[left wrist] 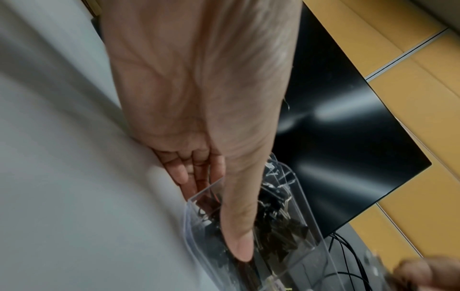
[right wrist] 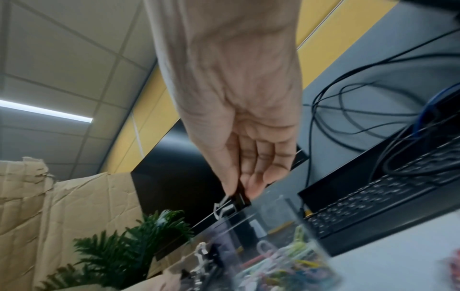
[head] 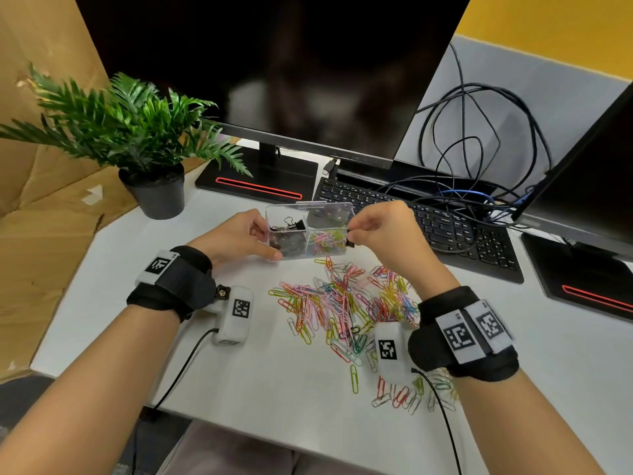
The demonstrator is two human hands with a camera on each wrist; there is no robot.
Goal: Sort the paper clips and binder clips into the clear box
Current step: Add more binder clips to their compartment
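Observation:
The clear box [head: 284, 206] stands on the white table, split into compartments. Black binder clips [head: 289, 224] fill its left side, and coloured paper clips [head: 325, 240] lie in its front right compartment. My left hand [head: 255, 240] grips the box's left end, thumb laid along the front wall [left wrist: 231, 196]. My right hand [head: 356, 233] pinches a small black binder clip [head: 350, 243] just above the box's right rim; the clip [right wrist: 234, 202] shows below my fingertips [right wrist: 254, 187]. A loose pile of coloured paper clips [head: 342, 303] lies in front of the box.
A potted plant [head: 157, 193] stands left of the box, and a monitor stand [head: 257, 180] behind it. A black keyboard [head: 445, 224] under tangled cables [head: 479, 132] lies to the right. Cardboard [head: 51, 200] borders the table's left edge. A second monitor base [head: 582, 279] sits far right.

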